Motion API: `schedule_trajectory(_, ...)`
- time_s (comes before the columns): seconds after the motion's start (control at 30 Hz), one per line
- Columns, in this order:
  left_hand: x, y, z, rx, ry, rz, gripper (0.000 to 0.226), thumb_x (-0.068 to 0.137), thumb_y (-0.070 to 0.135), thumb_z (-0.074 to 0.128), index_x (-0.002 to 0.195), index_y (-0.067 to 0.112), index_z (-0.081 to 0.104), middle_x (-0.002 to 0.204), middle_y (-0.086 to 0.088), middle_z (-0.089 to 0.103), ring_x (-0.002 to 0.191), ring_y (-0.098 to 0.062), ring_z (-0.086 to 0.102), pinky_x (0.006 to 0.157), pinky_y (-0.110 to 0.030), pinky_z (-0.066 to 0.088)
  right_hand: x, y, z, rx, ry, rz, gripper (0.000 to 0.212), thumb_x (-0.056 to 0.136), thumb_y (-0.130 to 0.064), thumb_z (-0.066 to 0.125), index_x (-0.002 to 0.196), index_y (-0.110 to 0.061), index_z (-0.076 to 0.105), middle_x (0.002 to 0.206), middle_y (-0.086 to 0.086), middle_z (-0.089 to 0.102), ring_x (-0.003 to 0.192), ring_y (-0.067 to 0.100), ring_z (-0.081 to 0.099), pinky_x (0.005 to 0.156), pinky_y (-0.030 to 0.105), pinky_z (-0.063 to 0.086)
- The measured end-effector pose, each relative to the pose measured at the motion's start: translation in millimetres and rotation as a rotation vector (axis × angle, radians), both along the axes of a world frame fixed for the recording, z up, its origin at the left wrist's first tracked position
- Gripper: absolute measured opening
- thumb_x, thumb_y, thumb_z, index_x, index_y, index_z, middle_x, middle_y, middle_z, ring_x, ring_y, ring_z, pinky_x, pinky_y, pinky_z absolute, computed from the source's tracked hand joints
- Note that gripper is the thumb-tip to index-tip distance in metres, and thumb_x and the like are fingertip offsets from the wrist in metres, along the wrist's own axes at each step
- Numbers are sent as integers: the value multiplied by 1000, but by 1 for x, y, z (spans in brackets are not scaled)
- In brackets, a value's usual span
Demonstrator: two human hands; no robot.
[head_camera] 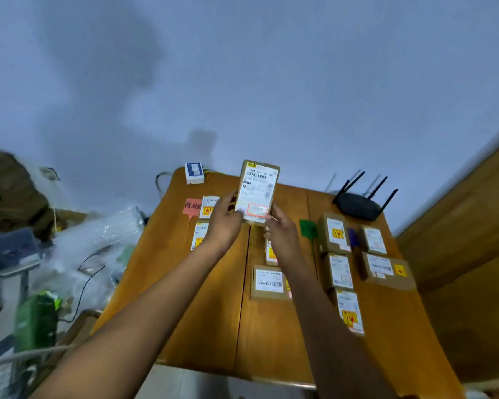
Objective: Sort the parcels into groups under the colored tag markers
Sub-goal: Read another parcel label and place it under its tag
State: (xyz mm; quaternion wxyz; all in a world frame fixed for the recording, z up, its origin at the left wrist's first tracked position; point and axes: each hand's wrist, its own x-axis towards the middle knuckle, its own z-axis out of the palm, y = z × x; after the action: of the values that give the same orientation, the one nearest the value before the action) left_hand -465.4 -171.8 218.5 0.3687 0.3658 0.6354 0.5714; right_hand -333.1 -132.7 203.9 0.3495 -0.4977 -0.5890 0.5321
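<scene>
held parcel [258, 191] stood on end in the air above the far middle of the table [202, 312]. its long axis ran up and away from me, with the top end tipped slightly right and the label face turned to the camera. it was a flat brown cardboard box, nearly covered by a white shipping label. that label had a barcode near the top, a small yellow mark in the top-left corner and a red-outlined box near the bottom. the printed line over the barcode was too blurred for me to read.

the left hand [224, 223] gripped its lower left edge, fingers curled round it. the right hand [283, 237] pinched the lower right corner with its fingertips.

on the table i saw a pink tag [192, 206] with handwriting i could not make out. just beside it lay two parcels [209, 206] bearing orange-yellow stickers. a green tag [308, 228] lay right of centre beside a column of three parcels [340, 272]. a blue tag [353, 237] lay next to two further parcels [373, 240]. the middle parcel [269, 282] read "12v4a-5525". a black router [360, 205] sat at the far edge.
</scene>
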Motion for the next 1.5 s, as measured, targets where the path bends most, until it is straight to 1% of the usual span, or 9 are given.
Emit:
schedule_trajectory(0.17,-3,8,64,302,105,36,48,95,13,55,138,35,52,140,3,54,125,-8,55,100,-33,52,1,11,83,227,179,-20,37,104,-12,45,136,-23,60,117,-13,72,102,-5,69,84,25,59)
schedule_trajectory(0.23,-1,8,83,385,128,64,49,98,9,55,141,32,50,141,3,52,127,-8,53,97,-23,51,2,10,107,296,202,-35,39,104,-12,45,140,-24,58,117,-14,72,104,-4,68,83,23,59)
schedule_trajectory(0.37,3,7,108,507,163,79,51,100,5,54,144,29,48,141,6,51,126,-3,51,84,-3,48,5,9,129,401,226,-66,41,104,-20,47,144,-27,55,130,-6,68,117,12,64,90,35,59)
schedule_trajectory(0.63,15,7,121,561,154,57,52,101,5,51,147,28,44,140,11,47,125,3,48,77,0,45,14,10,140,454,258,-76,54,91,-37,48,144,-28,55,135,-4,65,122,16,61,89,37,60)
schedule_trajectory(0.83,16,7,120,545,129,55,53,101,5,51,140,40,43,145,6,48,120,12,49,78,-1,46,16,12,139,468,246,-72,48,93,-37,48,140,-33,56,137,-6,64,123,15,60,87,33,59)
schedule_trajectory(1.0,15,9,113,519,139,63,53,101,8,53,141,40,42,143,10,49,118,17,48,82,-2,47,15,16,133,466,264,-78,37,103,-20,49,134,-39,56,137,-4,62,123,16,60,85,30,59)
schedule_trajectory(1.2,10,15,95,472,132,78,55,100,7,54,145,36,43,142,10,48,123,2,51,81,-5,50,11,21,116,423,237,-63,39,102,-22,50,138,-35,57,137,-4,63,121,15,61,86,33,59)
schedule_trajectory(1.4,-22,20,34,208,123,25,56,95,6,55,143,34,46,140,1,55,126,-14,56,93,-32,57,-5,24,61,139,175,60,37,105,-17,49,139,-28,56,119,-15,68,110,7,64,91,41,57)
schedule_trajectory(1.5,-38,5,-15,14,77,-4,55,91,6,59,141,27,49,133,0,59,115,-18,63,82,-31,61,-16,18,0,-79,78,112,43,104,-20,51,146,-25,50,136,-2,63,121,17,61,93,46,57)
